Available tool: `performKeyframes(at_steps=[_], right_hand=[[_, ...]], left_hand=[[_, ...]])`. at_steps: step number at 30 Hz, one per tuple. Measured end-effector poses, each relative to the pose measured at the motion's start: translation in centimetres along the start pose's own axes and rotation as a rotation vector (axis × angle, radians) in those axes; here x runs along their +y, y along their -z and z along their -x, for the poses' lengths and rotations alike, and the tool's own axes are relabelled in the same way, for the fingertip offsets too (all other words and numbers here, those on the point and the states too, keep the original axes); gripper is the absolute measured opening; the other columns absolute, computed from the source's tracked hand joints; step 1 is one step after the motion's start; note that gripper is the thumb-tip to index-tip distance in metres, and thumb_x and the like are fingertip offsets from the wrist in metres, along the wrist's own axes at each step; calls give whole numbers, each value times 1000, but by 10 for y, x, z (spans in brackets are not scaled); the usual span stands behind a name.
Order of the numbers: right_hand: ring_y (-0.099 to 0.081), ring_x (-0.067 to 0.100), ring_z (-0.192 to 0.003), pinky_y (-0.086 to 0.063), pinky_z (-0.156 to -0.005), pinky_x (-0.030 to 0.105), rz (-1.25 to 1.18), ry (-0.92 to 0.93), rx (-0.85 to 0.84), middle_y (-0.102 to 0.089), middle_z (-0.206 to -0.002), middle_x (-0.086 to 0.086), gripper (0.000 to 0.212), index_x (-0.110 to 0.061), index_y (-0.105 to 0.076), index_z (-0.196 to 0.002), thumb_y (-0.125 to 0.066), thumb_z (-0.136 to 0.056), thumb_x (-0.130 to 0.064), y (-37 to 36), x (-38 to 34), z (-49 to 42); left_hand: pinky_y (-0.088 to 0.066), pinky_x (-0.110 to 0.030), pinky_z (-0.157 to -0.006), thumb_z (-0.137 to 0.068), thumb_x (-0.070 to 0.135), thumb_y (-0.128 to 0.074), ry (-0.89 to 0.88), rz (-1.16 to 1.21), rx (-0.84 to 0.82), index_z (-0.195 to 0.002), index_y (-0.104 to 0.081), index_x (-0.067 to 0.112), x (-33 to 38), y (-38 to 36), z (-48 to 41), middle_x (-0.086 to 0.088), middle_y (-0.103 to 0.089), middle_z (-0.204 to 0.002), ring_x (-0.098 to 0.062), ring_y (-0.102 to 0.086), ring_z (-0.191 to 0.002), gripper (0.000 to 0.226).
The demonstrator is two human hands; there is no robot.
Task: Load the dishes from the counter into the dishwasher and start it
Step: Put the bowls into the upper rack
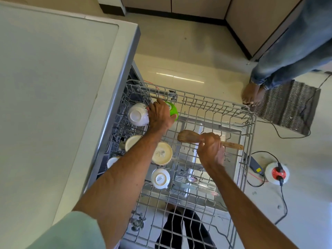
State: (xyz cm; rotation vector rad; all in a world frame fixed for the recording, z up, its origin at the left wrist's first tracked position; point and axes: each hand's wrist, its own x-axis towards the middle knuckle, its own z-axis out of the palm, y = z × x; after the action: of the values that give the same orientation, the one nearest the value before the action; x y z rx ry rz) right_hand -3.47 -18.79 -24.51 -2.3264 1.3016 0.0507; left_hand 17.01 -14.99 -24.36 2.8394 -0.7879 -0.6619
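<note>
2 hands are over the pulled-out upper rack (pixel 249 133) of the dishwasher, a grey wire basket that juts from under the pale counter (pixel 53 69). The right hand (pixel 211 150) grips a wooden spatula (pixel 188 136) by the middle of its handle, fingers curled round it. It holds the spatula level above the rack's far right part, with the broad, worn blade pointing left and the thin handle end poking out to the right. The left hand (pixel 159 114) is cupped over a bright green bowl (pixel 173 109) at the rack's far left corner, its fingers curled round the bowl. Only the bowl's right edge and a white label show.

Just left of that hand a white bowl (pixel 137 115) sits upside down, its foot ring up. Nearer, 4 cream bowls are also turned over. 1 with a printed base (pixel 162 153) lies beside the left forearm, and a smaller bowl (pixel 160 177) sits below it. 2 more are partly hidden under the arm. Through the wires the steel inner face of the open door (pixel 233 131) shows.

Another person's bare feet (pixel 251 96) stand by a striped mat (pixel 287 105), and a cable reel (pixel 276 173) lies on the floor.
</note>
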Motion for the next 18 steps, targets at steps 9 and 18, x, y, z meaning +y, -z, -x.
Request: performKeyframes(at_steps=[9,18], right_hand=[[-55,9,-63,-33,-50,5,-97,-65,-35,-74,-97,7,22,-9,-73,-110,-61,-94,-1,-3,1,7],[-71,19,-80,-39,-57,12,-186,-36,-20,-76,-105,9,25,-14,-76,-101,-68,-83,1,-10,-6,14]], left_hand=[[-46,-43,-90,-58,53,-91,25,-25,-102,-146,-36,29,-14,9,9,-17,-34,-137,-37,-42,-125,107],[-47,-39,-96,-54,50,-94,-20,-112,-31,-141,-31,3,-11,-3,35,-18,-48,-135,-32,-46,-123,117]])
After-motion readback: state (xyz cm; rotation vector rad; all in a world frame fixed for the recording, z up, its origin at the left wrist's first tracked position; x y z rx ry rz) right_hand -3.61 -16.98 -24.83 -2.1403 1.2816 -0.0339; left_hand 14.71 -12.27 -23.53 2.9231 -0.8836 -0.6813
